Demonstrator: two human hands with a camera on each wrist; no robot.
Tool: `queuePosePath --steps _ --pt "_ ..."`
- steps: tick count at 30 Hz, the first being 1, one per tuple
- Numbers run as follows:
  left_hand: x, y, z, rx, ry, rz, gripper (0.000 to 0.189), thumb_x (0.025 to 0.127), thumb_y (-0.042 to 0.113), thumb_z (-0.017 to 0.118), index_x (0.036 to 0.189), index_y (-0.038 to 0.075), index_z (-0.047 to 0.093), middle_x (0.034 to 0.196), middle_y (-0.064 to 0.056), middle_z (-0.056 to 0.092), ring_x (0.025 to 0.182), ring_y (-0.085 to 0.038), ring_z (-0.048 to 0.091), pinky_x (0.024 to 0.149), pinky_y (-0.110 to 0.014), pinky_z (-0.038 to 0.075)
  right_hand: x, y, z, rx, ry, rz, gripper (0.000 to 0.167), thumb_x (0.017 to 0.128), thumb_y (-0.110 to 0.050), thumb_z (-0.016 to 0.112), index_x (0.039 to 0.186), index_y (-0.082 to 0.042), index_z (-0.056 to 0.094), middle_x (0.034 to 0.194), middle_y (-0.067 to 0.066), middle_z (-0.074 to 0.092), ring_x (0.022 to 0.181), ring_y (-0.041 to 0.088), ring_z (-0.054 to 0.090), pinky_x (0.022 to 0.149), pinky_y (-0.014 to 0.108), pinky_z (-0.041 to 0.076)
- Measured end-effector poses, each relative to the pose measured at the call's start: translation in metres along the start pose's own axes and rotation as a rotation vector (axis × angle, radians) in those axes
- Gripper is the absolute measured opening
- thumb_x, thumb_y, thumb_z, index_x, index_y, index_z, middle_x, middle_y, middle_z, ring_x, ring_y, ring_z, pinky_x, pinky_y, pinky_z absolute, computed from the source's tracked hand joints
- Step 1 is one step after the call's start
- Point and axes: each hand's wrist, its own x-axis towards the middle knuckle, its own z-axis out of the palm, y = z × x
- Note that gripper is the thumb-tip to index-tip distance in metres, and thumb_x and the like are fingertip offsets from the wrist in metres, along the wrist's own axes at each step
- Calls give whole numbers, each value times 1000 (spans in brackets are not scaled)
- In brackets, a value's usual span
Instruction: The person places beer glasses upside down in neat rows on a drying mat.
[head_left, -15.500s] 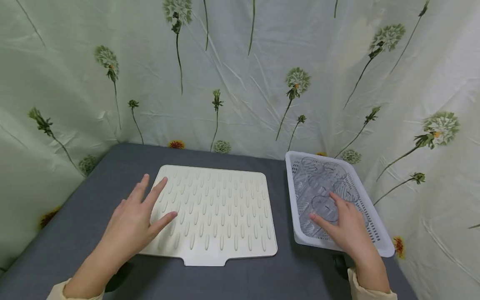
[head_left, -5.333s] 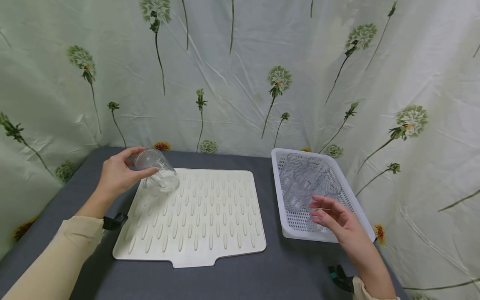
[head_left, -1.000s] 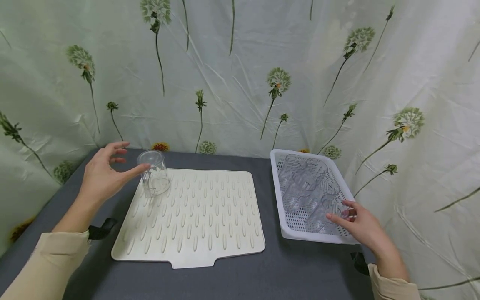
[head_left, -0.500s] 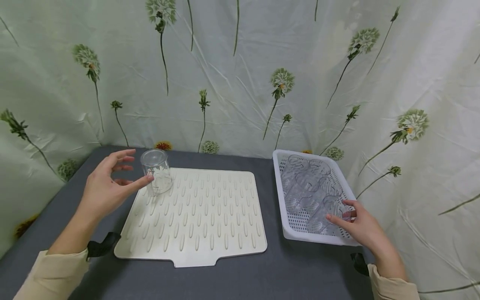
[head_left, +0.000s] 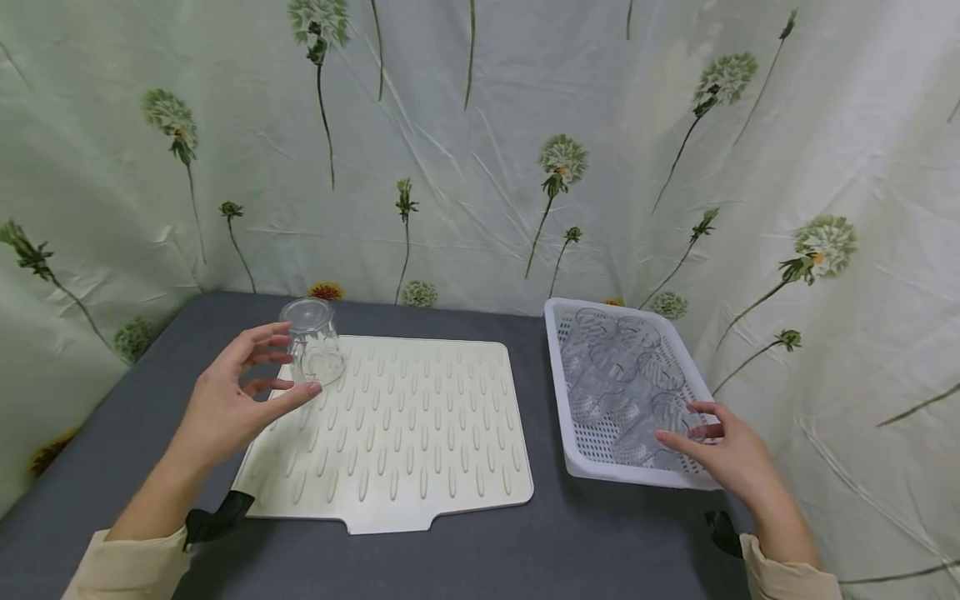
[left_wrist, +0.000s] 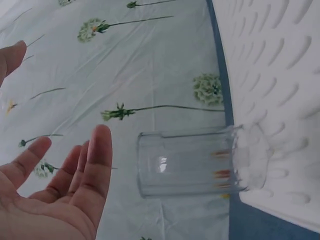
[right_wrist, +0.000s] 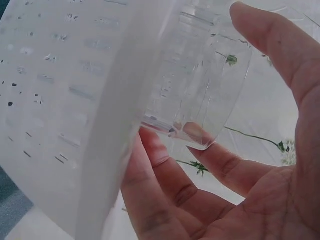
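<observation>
A person's left hand (head_left: 232, 400) reaches over the left edge of a white ribbed mat (head_left: 397, 500), its grip released: the fingers are loosely bent and, in the left wrist view, a gap separates them from the clear glass (head_left: 317, 354) just beside them. That glass stands on end at the mat's far left corner. The mat lies on a table (head_left: 540, 550) covered in dark grey, its tabbed edge facing the table's near edge. Near the table's right edge sits a white perforated basket (head_left: 637, 477), well apart from the mat's right edge. Several clear glasses (head_left: 600, 367) lie together toward its far end. The right hand (head_left: 738, 454) comes over the basket's near right corner, thumb and fingers curved about the rim of a nearer glass (head_left: 636, 440) lying tilted inside; whether they clasp it or only touch it, one cannot tell. Both arms wear beige sleeves (head_left: 135, 562). A pale curtain (head_left: 480, 142) printed with dandelions hangs behind the table's far edge.
</observation>
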Motion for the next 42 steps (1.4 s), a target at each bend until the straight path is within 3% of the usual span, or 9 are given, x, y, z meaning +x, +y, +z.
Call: queuePosePath --steps 5,10,16,25,28,35,42 --pt "-6 -1 7 -49 -25 37 83 83 4 92 155 13 52 135 21 54 113 8 59 83 -6 55 -2 2 1 4 12 -7 98 93 -64 76 157 0 41 131 30 66 108 35 68 70 30 54" --pt "-11 1 14 -47 -35 77 85 81 2 93 155 14 54 140 28 52 114 6 60 84 -8 56 -5 5 1 15 17 -10 96 93 -65 75 157 -1 42 133 30 65 112 37 66 71 31 54" --pt "-16 6 22 -52 -59 87 86 80 6 95 155 21 55 138 23 55 113 6 59 84 -10 58 -7 8 0 17 39 -2 97 94 -65 73 157 1 40 144 32 58 124 45 61 73 30 53" --pt "-15 9 35 -33 -93 103 86 77 11 98 152 22 57 138 6 60 113 6 59 83 -12 59 -15 9 -3 98 121 28 92 98 -61 70 158 3 41 146 31 57 121 43 64 72 27 53" --pt "-13 9 41 -37 -113 132 86 76 12 99 152 23 57 136 4 61 113 6 58 84 -13 60 -18 8 -4 131 144 53 91 99 -61 69 158 3 41 144 30 57 113 36 67 70 25 54" --pt "-11 14 52 -92 -160 197 88 75 10 99 152 24 57 138 3 61 115 2 60 84 -18 62 -28 2 -5 304 173 61 84 102 -51 70 158 5 40 129 18 59 80 -3 65 71 14 58" --pt "-9 19 61 -134 -182 235 89 74 8 99 151 23 58 138 1 62 115 -1 62 84 -22 63 -34 -1 -6 451 185 -2 73 107 -41 66 155 8 39 108 -9 59 81 -5 68 73 13 61"
